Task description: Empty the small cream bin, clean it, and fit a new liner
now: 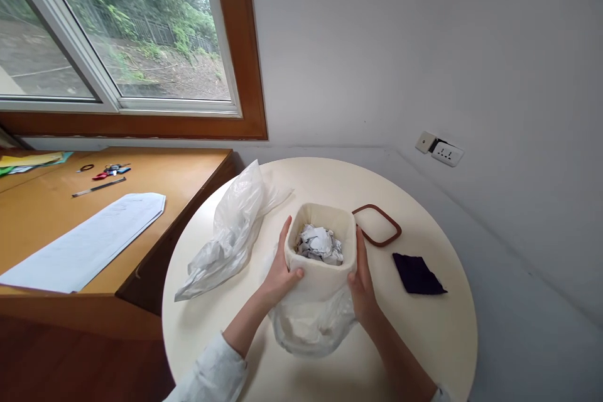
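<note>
A small cream-coloured trash bin (pixel 346 232) with rounded corners stands upright over the round table, crumpled white paper (pixel 320 244) inside it. My left hand (pixel 281 273) presses on its left side, thumb on the near wall. On the opposite side, my right hand (pixel 362 279) grips the bin, thumb also toward the front. A translucent white plastic bag (pixel 313 330) lies loosely gathered around the bin's lower part; whether it is attached cannot be made out. To the left lies another crumpled translucent plastic bag (pixel 230 232). A brown rounded-square ring (pixel 394 226) rests behind my right hand.
A folded dark purple cloth (pixel 418 274) lies at the right of the round cream table (pixel 433 339). The wooden desk (pixel 188 179) at left holds paper sheets (pixel 89 242), a pen (pixel 98 187) and keys (pixel 113 169). A wall socket (pixel 446 153) is at right.
</note>
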`<state>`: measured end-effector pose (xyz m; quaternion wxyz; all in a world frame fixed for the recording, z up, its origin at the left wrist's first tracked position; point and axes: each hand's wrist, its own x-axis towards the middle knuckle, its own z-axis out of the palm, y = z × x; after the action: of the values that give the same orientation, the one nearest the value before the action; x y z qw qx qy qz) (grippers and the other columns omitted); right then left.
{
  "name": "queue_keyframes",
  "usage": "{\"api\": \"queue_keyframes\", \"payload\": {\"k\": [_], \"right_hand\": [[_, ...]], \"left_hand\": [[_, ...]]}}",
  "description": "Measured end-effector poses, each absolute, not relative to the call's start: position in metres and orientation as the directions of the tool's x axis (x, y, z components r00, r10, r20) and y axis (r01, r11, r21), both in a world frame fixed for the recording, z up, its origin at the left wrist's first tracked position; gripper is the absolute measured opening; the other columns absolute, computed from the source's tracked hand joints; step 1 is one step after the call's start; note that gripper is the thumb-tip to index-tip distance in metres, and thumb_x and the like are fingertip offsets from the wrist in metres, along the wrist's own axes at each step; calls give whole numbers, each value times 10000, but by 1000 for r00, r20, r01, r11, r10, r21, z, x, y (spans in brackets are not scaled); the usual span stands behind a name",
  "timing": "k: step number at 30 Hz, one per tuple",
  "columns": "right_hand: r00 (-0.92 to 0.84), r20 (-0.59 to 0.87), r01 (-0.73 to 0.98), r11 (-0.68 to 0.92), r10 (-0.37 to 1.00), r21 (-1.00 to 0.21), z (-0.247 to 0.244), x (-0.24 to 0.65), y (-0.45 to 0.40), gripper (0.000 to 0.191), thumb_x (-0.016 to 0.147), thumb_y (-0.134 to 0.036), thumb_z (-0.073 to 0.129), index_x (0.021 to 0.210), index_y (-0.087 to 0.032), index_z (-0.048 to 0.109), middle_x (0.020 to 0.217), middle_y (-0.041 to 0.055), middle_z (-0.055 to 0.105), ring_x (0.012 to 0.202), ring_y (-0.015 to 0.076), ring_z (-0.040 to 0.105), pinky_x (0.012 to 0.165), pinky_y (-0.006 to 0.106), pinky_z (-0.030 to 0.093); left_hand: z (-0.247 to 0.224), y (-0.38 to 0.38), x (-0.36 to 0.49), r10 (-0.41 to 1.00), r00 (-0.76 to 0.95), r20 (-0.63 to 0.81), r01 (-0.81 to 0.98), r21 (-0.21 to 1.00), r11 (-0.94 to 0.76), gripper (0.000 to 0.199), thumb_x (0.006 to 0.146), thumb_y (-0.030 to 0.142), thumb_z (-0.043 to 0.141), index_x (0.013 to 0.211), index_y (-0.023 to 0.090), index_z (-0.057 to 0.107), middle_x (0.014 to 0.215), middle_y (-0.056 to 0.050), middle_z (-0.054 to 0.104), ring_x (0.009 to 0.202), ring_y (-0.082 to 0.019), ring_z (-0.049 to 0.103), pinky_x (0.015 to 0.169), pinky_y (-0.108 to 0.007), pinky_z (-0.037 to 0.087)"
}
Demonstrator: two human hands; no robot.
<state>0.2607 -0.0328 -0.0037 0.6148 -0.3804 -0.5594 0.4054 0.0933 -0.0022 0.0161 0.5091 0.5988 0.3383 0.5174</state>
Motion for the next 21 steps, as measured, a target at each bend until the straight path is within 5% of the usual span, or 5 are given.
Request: {"api": "queue_keyframes", "payload": {"k": [11,21], "right_hand": [[10,317,-35,317,948,-948,-18,261,-29,873,744,-501,595,1434,-254,120,1419,97,351,1268,258,390,1017,435,367],[62,250,151,239,966,-959,-35,263,-30,788,692,-452,653,1362,-229,304,1212,114,551,1147,279,506,914,432,454]], "left_hand": [[9,1,94,952,227,206,-38,979,-203,1207,514,575,748,1432,194,63,1431,-178,312,1251,-356,382,1023,-456,336],[7,-1,93,963,224,152,27,986,-162,1128,499,476,796,1398,190,178,1349,-175,419,1222,-365,405,994,-487,344]]}}
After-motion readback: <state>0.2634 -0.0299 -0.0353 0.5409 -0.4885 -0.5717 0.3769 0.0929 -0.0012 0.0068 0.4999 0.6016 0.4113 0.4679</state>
